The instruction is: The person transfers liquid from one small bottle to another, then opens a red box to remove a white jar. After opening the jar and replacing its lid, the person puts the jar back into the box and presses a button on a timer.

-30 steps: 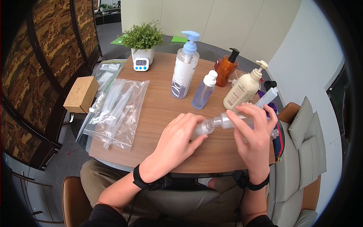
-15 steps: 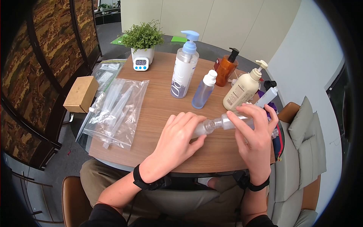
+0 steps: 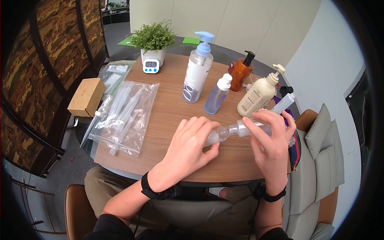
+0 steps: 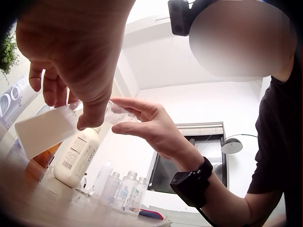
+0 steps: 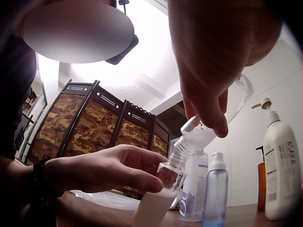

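Observation:
My left hand (image 3: 190,144) holds a clear plastic bottle (image 3: 214,138) at a slant. White liquid (image 5: 152,208) fills its lower part in the right wrist view, with some foam on top. Between the fingers of my right hand (image 3: 270,136) is a second clear bottle (image 3: 244,128), tipped so its mouth meets the first bottle's threaded neck (image 5: 178,153). Whitish foamy contents (image 5: 201,137) show near the tipped bottle's shoulder. Just beyond the hands stand a small blue bottle with a white top (image 3: 217,97) and a cream pump bottle (image 3: 256,96).
A large pump bottle (image 3: 196,76) and an amber pump bottle (image 3: 241,74) stand farther back. A white timer (image 3: 151,66) sits before a potted plant (image 3: 153,40). At left lie a zip bag of clear tubes (image 3: 130,116) and a cardboard box (image 3: 86,97). Several clear bottles (image 4: 125,189) stand at right.
The two bottle necks have come more into line, and my left thumb sits slightly lower on its bottle. The view has shifted a little; the other things stay in place.

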{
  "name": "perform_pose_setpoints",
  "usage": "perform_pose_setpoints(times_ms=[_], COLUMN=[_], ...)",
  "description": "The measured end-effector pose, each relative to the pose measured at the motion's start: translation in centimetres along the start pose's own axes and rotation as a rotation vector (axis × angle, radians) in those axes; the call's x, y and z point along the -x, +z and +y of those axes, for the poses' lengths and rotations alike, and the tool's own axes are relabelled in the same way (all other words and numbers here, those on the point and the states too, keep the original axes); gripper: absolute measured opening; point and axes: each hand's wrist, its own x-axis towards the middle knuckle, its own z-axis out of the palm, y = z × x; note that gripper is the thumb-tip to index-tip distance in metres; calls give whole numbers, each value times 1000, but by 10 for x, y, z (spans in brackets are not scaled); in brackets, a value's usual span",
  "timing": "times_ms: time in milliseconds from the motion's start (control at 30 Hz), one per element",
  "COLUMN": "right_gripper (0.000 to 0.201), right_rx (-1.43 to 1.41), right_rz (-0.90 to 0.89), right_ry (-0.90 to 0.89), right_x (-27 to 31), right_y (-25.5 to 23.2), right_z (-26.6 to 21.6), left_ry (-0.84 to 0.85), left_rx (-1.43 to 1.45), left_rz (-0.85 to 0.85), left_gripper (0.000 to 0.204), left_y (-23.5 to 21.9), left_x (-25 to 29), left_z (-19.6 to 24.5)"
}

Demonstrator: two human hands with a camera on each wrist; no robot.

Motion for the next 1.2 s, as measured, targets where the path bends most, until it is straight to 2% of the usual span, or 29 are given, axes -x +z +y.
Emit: perform_pose_setpoints(times_ms=[1200], right_gripper=[50], right_rx=[5], right_rz=[5], right_ry=[0], right_x=[0], right_y=[1], right_z=[0], left_ry=[10], left_rx=[7], left_rz=[8], left_gripper=[45], left_y=[1], left_x=[0], left_z=[-1])
